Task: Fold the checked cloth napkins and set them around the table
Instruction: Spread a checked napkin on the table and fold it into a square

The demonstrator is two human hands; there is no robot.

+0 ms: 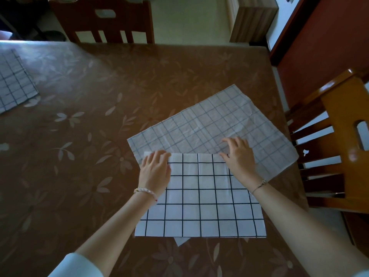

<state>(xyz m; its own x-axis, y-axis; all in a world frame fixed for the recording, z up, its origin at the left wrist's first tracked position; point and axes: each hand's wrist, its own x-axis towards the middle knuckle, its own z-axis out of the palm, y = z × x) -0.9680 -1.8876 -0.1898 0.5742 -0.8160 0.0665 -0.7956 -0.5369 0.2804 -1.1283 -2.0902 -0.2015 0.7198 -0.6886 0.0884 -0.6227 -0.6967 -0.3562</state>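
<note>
Left hand [154, 170] palm down at the 10 o'clock corner of the bold-grid napkin [201, 198], forearm entering from 7 o'clock, wrist straight. Fingers close together and bent down over that corner; pinching or merely pressing, cannot tell. Bead bracelet [145, 191] at the wrist.

Right hand [239, 156] palm down at the 2 o'clock corner of the same napkin, forearm entering from 5 o'clock. Fingers spread and arched, tips touching the pale napkin [209, 124] just beyond the corner, thumb lying along the far edge of the bold-grid layer; holds nothing. Thin chain bracelet [259, 184] at the wrist.

Bold-grid napkin: white with dark, sharp checks, flat, roughly square, edges squared to the viewer. Lies at 5 o'clock on the table [79, 136] and covers the near part of the pale napkin.

Pale napkin: larger, spread open, lightly creased, checks faint and greyish, turned askew with one corner toward 1 o'clock and another reaching the table edge at 3 o'clock. Small pale corner [180, 240] peeking out under the near edge at 6 o'clock.

Third napkin [14, 80]: folded, flat, at 9 o'clock, partly cut off by the picture's edge.

Table under a brown leaf-patterned cover. Dark wooden chair [103, 21] at 12 o'clock; lighter wooden chair [329, 146] at 3 o'clock.
</note>
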